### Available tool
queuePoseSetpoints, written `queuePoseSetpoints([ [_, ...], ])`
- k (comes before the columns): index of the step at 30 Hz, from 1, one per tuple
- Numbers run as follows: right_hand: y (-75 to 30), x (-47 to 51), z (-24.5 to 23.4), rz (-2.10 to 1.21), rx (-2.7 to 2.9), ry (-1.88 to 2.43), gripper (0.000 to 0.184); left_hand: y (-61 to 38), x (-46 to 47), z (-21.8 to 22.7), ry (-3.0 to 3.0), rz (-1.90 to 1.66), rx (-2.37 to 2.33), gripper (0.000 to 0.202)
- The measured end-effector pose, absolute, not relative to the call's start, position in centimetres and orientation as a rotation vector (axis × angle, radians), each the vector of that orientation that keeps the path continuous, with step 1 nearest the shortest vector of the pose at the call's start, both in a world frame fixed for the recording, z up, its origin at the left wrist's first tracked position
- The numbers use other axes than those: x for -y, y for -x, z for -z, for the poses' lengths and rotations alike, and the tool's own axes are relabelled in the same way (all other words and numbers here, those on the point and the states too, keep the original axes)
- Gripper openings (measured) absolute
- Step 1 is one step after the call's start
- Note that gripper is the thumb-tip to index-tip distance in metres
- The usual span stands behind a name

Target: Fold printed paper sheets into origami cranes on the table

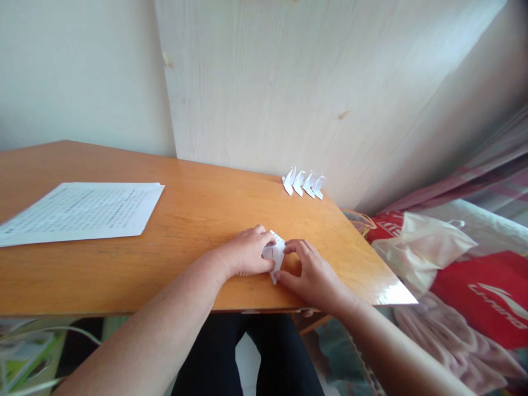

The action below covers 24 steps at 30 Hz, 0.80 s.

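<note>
A small piece of folded white paper [272, 254] lies on the wooden table near its front edge, between my two hands. My left hand [251, 252] is closed on the paper's left side, with thumb and fingers pressing on it. On the right side, my right hand [307, 270] curves its thumb and index finger to the paper's edges. Those fingertips touch or nearly touch the paper, with a gap inside the curl. Farther back stand several folded white paper pieces [303, 183] in a row by the wall.
A stack of printed sheets [91, 209] lies on the left of the wooden table [198, 203]. A pale board [256, 82] rises behind the table. Beyond the right edge are a cream plastic bag [416, 247], a red bag [487, 297] and a pink blanket [449, 341].
</note>
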State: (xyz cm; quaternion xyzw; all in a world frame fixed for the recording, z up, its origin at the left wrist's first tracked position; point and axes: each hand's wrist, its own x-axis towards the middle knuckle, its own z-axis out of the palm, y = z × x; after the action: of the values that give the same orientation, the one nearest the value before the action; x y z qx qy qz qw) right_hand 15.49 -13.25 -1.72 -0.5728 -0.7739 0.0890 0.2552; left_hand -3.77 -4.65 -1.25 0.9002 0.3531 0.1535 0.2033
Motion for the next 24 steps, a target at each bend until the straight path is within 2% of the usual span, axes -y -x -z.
queuePoseSetpoints([
  [7, -15.7, 13.4, 2.3, -0.301, 2.126, 1.467, 0.037, 3.9, 4.6, 1.5, -2.489, -0.454, -0.976, 0.028],
  [13, -17.0, 13.9, 3.3, -0.485, 1.763, 1.508, 0.017, 3.9, 4.9, 1.4, -2.525, -0.52, -0.957, 0.024],
  [20, -16.8, 14.2, 3.7, -0.498, 1.64, 1.425, 0.016, 3.6, 6.0, 0.5, -2.646, -0.463, -1.038, 0.043],
  [24, -16.9, 14.7, 3.8, -0.489, 1.635, 1.409, 0.018, 3.7, 8.3, -0.5, -2.733, -0.372, -1.077, 0.068],
])
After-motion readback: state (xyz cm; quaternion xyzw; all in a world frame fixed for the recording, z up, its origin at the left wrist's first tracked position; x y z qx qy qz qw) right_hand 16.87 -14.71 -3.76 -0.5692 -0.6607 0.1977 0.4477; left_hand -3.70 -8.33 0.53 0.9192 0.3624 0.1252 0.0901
